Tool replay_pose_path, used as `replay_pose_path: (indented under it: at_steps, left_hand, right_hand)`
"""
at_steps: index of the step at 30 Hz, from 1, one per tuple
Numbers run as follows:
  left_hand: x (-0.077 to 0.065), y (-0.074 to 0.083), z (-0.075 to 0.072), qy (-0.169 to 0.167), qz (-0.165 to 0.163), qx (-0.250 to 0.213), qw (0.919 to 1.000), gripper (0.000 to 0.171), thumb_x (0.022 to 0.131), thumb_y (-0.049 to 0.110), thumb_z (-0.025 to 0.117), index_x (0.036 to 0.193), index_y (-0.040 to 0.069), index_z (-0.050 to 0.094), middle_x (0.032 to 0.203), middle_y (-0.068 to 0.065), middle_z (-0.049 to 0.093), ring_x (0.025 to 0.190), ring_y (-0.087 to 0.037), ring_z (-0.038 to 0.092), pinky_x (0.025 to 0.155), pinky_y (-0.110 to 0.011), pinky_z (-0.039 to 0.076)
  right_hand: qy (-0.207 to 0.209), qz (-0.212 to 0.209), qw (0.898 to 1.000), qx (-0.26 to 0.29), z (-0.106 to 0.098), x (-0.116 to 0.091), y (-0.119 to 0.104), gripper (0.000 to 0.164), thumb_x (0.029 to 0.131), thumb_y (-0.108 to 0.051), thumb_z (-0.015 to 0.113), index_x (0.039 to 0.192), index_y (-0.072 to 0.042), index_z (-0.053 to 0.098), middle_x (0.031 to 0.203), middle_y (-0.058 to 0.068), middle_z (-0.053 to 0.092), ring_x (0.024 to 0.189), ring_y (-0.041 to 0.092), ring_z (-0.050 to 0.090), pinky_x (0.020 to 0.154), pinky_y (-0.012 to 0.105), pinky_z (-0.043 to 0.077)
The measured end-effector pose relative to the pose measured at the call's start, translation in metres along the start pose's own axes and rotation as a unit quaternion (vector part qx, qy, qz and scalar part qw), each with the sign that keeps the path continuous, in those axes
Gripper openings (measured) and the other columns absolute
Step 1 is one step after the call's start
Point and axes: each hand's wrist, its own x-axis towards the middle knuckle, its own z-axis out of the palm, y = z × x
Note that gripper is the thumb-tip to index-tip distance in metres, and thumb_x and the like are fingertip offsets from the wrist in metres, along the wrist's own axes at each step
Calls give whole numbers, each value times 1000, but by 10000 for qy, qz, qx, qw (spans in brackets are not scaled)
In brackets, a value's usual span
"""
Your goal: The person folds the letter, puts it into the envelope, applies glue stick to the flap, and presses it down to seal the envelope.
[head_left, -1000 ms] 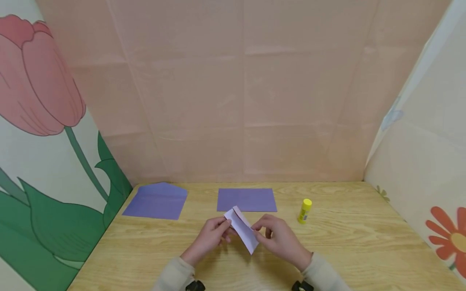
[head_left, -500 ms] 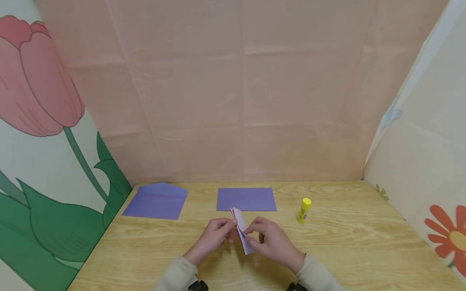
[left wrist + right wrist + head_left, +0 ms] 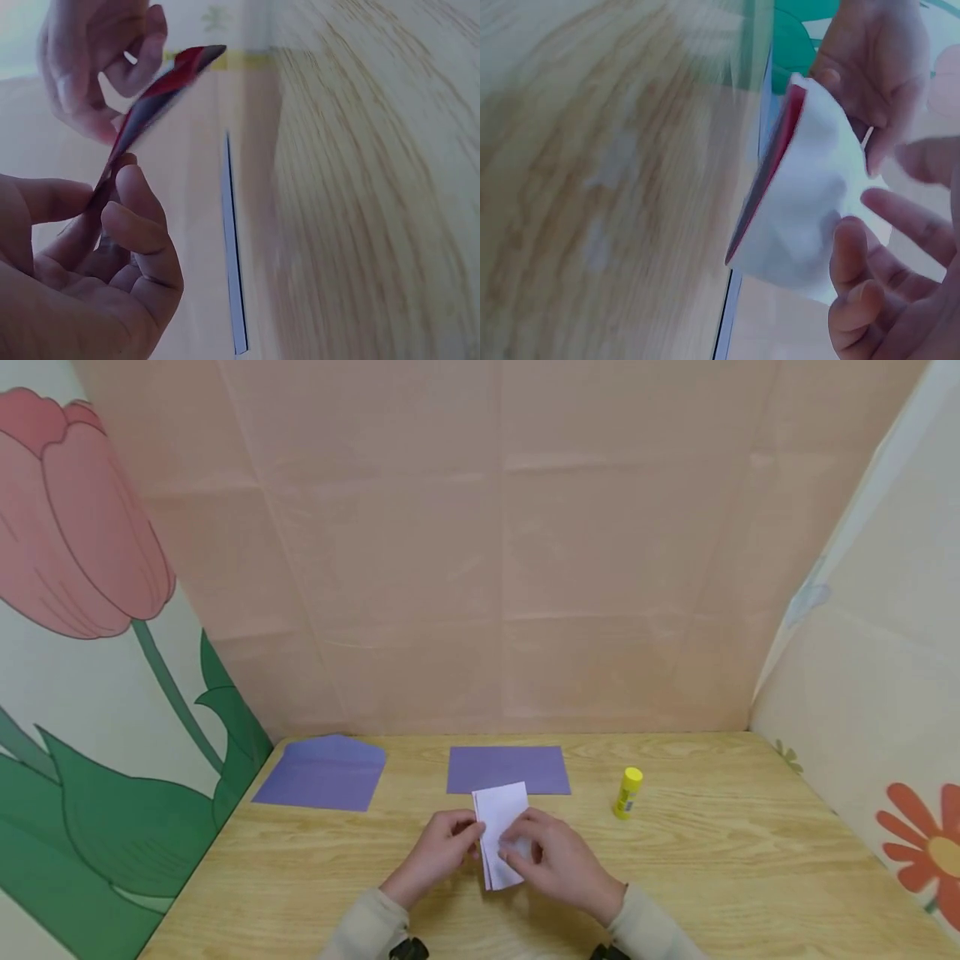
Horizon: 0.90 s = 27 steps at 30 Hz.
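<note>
A folded paper [image 3: 495,810], white outside with red showing between its layers, is held upright in front of me in the head view. My left hand [image 3: 441,846] pinches its left edge between thumb and fingers; the left wrist view shows this grip [image 3: 97,262] from the side. Over the paper's right part is my right hand [image 3: 558,862], its fingertips at the white face. In the right wrist view that hand's fingers [image 3: 849,244] are loosely bent beside the paper [image 3: 806,187], thumb and forefinger apart. Dark red layers of the paper [image 3: 161,94] appear in the left wrist view.
A purple rectangle of paper [image 3: 508,764] lies flat behind the hands. To the left lies a purple envelope-shaped paper [image 3: 322,777] with its flap up. A yellow glue stick [image 3: 628,793] stands at right on the wooden table [image 3: 720,835]. Printed panels enclose the sides.
The paper has turned from a slanted, narrow view to a broad white face towards me. My right hand has shifted slightly left across it, while the left keeps its hold.
</note>
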Motion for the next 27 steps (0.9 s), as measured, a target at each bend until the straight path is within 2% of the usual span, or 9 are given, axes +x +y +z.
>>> replay_pose_path:
  at_steps: [5, 10, 13, 16, 20, 27]
  left_hand:
    - [0, -1, -1, -116, -16, 141, 9998, 22, 101, 14, 57, 87, 0, 65, 72, -5, 60, 65, -20, 56, 49, -21, 40]
    - [-2, 2, -2, -255, -138, 60, 9996, 24, 103, 15, 54, 87, 0, 63, 74, -12, 61, 61, -17, 51, 47, -22, 38]
    - [-3, 2, -3, -335, -184, 16, 9993, 24, 104, 15, 53, 88, 0, 63, 75, -12, 61, 61, -17, 50, 47, -22, 39]
    - [-4, 0, -3, -428, -94, 64, 9990, 24, 104, 14, 52, 88, 0, 62, 75, -12, 61, 64, -18, 52, 49, -22, 41]
    - [-5, -2, -2, -530, -24, 158, 9985, 25, 104, 13, 51, 86, 0, 61, 75, -16, 61, 66, -20, 54, 50, -23, 42]
    - [-5, -2, -3, -631, -31, 226, 9977, 25, 103, 16, 54, 85, 0, 62, 76, -13, 61, 70, -20, 56, 53, -25, 44]
  right_hand:
    - [476, 436, 9978, -173, -3, 1, 4, 5, 89, -14, 75, 93, -14, 72, 93, -4, 64, 55, -4, 44, 49, 19, 42]
    - [1022, 1068, 9887, -253, -5, 3, 11, 14, 85, -9, 77, 97, -12, 69, 96, 2, 65, 55, -1, 45, 49, 20, 43]
    - [1239, 1418, 9821, 4, -7, 4, 15, 21, 86, -10, 78, 103, -9, 66, 95, 5, 63, 54, 3, 46, 48, 22, 43]
    - [1262, 1765, 9746, 553, -9, 6, 16, 19, 89, -13, 76, 103, -8, 64, 89, 4, 62, 55, 8, 47, 50, 23, 44]
    - [1037, 2099, 9650, 1177, -12, 6, 17, 9, 94, -15, 70, 96, -8, 64, 81, 2, 61, 58, 11, 51, 51, 24, 45]
    - [863, 2084, 9640, 1408, -17, 7, 17, 9, 97, -16, 66, 93, -8, 67, 79, 3, 61, 57, 11, 53, 49, 24, 46]
